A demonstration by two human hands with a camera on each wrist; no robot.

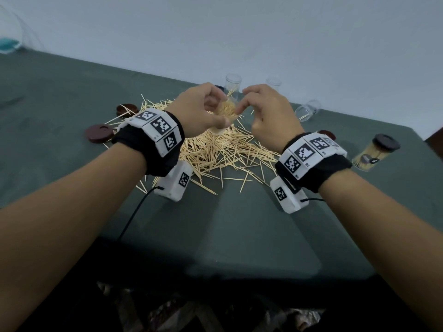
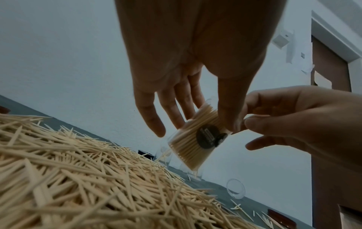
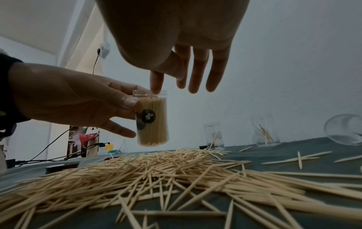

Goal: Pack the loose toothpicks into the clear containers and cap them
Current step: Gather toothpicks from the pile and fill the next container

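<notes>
My left hand grips a clear container packed with toothpicks and holds it tilted above the loose toothpick pile. The container has no cap and bears a dark round label. My thumb and fingers curl round its upper part. My right hand hovers at its open mouth. In the right wrist view the right index fingertip touches the rim, and the other fingers hang nearly straight. I see no toothpick between the right fingers. The pile spreads wide under both hands.
A capped, full container lies at the right. Two clear containers stand near the wall and a third lies on its side. Brown caps rest on the green table.
</notes>
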